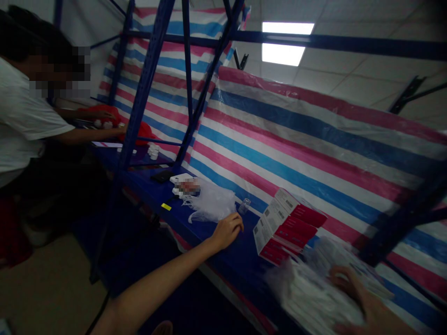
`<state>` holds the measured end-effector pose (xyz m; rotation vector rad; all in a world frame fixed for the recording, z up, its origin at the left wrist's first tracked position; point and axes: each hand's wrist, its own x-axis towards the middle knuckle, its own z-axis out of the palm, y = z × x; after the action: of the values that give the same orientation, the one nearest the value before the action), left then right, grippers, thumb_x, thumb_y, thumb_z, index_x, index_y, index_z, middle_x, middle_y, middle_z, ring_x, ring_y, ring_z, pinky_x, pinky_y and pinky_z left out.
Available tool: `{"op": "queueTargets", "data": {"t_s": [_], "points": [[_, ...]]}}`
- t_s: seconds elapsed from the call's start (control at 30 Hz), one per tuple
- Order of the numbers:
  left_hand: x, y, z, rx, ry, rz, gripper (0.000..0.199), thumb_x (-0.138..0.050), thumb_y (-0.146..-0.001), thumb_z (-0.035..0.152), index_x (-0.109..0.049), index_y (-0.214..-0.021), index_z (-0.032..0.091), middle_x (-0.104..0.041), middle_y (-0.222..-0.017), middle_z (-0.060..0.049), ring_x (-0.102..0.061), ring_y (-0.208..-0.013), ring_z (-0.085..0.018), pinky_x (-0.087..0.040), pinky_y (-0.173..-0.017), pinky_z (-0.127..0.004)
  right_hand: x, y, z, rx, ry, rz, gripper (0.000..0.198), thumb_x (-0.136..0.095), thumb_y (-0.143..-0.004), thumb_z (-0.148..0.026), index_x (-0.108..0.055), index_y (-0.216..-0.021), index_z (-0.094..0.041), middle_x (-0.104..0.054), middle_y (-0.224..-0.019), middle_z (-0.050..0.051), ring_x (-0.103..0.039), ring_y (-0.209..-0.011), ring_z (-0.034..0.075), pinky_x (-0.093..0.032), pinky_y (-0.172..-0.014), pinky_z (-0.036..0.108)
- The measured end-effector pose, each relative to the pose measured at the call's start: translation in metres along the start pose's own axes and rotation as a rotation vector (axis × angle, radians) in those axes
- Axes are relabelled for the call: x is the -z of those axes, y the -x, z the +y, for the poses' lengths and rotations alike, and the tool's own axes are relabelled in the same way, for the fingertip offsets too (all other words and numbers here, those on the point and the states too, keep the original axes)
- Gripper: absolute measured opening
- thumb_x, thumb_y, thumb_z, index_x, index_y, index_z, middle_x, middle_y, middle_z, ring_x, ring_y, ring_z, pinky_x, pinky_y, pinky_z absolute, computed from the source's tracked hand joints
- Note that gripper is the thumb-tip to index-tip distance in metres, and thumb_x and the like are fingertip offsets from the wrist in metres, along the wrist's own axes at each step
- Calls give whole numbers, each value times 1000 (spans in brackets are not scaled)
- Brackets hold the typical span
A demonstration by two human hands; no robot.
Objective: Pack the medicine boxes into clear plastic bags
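Note:
My left hand (227,231) rests on the blue shelf with its fingers loosely bent and apart, and I see nothing in it. Just beyond it lie crumpled clear plastic bags (213,202) and a small clear jar (244,206). My right hand (359,298), blurred at the lower right, curls around a clear plastic bag with white contents (310,293). Behind that hand lies another clear bag (344,260) with pale flat contents. Between my hands stand stacked red and white boxes (286,228).
Blue metal uprights (139,97) frame the shelf (223,260). Striped plastic sheeting (279,139) hangs behind it. Farther left are a yellow label (166,206), a dark flat object (162,176) and small white pieces (152,151). A person (28,121) in white handles a red bag (143,132).

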<state>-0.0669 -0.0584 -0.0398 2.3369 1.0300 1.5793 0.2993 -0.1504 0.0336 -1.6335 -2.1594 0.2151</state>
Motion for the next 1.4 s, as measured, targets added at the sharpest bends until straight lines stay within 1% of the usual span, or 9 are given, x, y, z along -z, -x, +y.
{"op": "queueTargets", "data": {"t_s": [0.1, 0.2, 0.3, 0.5, 0.63, 0.73, 0.83, 1.07, 1.4], "points": [[26, -5, 16, 17, 41, -3, 21, -39, -79, 8, -58, -80, 18, -55, -87, -1, -53, -83, -13, -41, -76, -25, -28, -22, -64, 116, 21, -181, 85, -66, -54, -54, -31, -127, -28, -45, -125, 17, -43, -117, 31, -34, -98, 47], [52, -14, 32, 5, 52, -42, 18, -41, -81, 14, -57, -89, 19, -56, -89, -1, -53, -79, -13, -41, -71, -23, -64, -60, -125, 257, -5, -155, 77, -68, -55, -51, -34, -117, -22, -45, -123, 14, -44, -115, 29, -36, -96, 42], [69, -18, 37, -37, -4, -140, 14, -46, -83, 23, -56, -92, 19, -56, -89, -1, -52, -76, -12, -40, -68, -23, -101, -93, -153, 350, -78, -117, 74, -71, -54, -44, -34, -113, -20, -48, -115, 12, -49, -107, 26, -39, -91, 40], [65, -14, 13, -98, -196, -464, 24, -59, -77, 37, -57, -94, 20, -54, -95, -2, -52, -90, -18, -39, -74, -26, -136, -125, -149, 332, -162, -125, 79, -74, -54, -44, -36, -118, -19, -48, -117, 11, -51, -106, 26, -39, -90, 39], [59, -20, 6, -112, -192, -426, 21, -53, -82, 38, -58, -92, 20, -54, -94, -2, -51, -92, -18, -38, -77, -26, -115, -125, -147, 361, -60, -167, 89, -75, -49, -52, -40, -125, -19, -44, -128, 13, -40, -118, 31, -30, -99, 47], [58, -29, 8, -105, -204, -415, 26, -44, -86, 40, -60, -87, 19, -54, -91, -3, -51, -90, -17, -37, -78, -26, -101, -125, -150, 422, -164, -48, 64, -61, -71, -50, -42, -125, -21, -43, -131, 10, -38, -121, 24, -29, -101, 41], [58, -33, 9, -96, -239, -460, 25, -46, -86, 37, -62, -85, 18, -55, -91, -3, -51, -91, -18, -37, -79, -27, -103, -126, -154, 417, -265, 10, 39, -46, -85, -38, -46, -121, -22, -59, -113, 5, -54, -104, 18, -38, -91, 34], [75, -29, 1, -150, -324, -432, 4, -57, -79, 20, -61, -80, 17, -57, -88, -2, -50, -92, -18, -34, -84, -28, -119, -117, -144, 352, 14, 129, 13, -60, -77, -26, -66, -89, -23, -66, -86, 1, -58, -81, 18, -38, -75, 30], [59, -29, 12, -144, -421, -405, 10, -55, -82, 27, -59, -82, 17, -58, -87, -3, -50, -92, -20, -34, -80, -31, -124, -114, -138, 350, -9, 216, 20, -64, -74, -35, -66, -93, -26, -64, -82, 1, -53, -82, 20, -34, -76, 32]]}}
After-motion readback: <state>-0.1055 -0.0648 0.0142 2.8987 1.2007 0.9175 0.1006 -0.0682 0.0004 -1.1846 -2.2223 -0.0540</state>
